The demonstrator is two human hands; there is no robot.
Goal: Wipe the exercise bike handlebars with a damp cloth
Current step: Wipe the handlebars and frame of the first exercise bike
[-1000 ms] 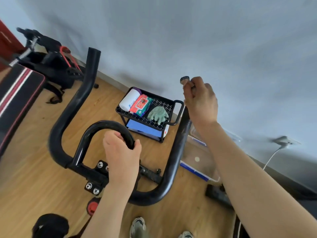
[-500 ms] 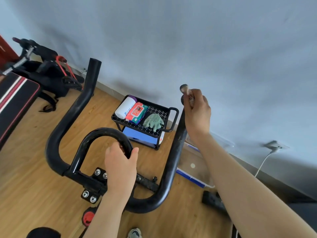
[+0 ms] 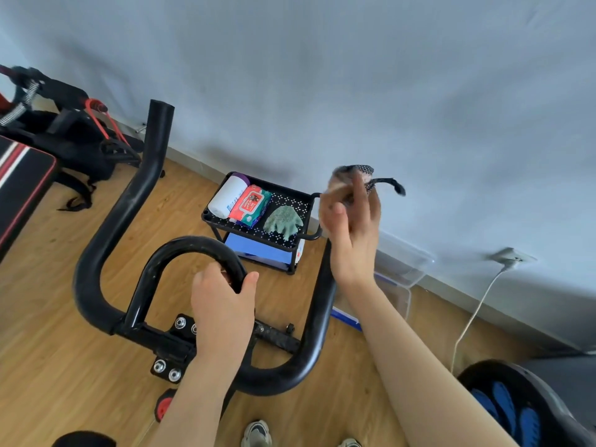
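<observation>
Left hand (image 3: 222,308) clenched around the inner loop bar of the black handlebars (image 3: 96,246), thumb hooked over the right side of the loop, roughly frame centre. Right hand (image 3: 351,221) raised at 1 o'clock from the left hand, clear of the bar, motion-blurred. Its fingers (image 3: 335,195) pinch a small dark patterned cloth (image 3: 367,177), a thin tail of which sticks out toward 3 o'clock. Cloth sits above the top end of the right handlebar arm, not touching it as far as the blur lets me tell. Left handlebar arm rises to 11 o'clock, open tube end up.

Behind the bars at 12 o'clock: small black cart (image 3: 290,201) on wood floor (image 3: 48,366), against the grey wall. Top shelf holds, left to right, a white roll (image 3: 227,196), a red wipes pack (image 3: 250,206) touching the roll, and a green glove (image 3: 283,221) just beside the pack. Clear plastic bin (image 3: 403,269) at 3 o'clock of the cart. White cable (image 3: 474,317) runs down from a wall socket (image 3: 511,256) at far right. Black bench with red-white stripes (image 3: 19,182) at 9 o'clock. Shoes at bottom edge, 6 o'clock.
</observation>
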